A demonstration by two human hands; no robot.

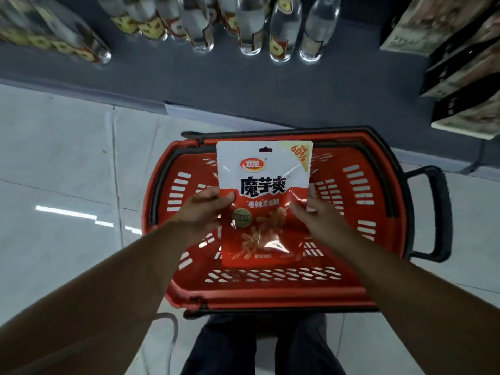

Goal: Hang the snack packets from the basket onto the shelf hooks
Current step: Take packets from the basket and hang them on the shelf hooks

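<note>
You hold the snack packet (263,204) at frame centre above the red basket (384,190), left hand (201,212) and right hand (322,216) pinching its edges, hang-hole (265,150) up, presumably for hooking.

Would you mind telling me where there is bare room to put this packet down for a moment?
The red basket under the packet looks empty, so its floor is free. The pale floor tiles left of the basket are bare too. The dark shelf strip in front of the bottles is open; further back it is crowded, with boxes at right.
</note>
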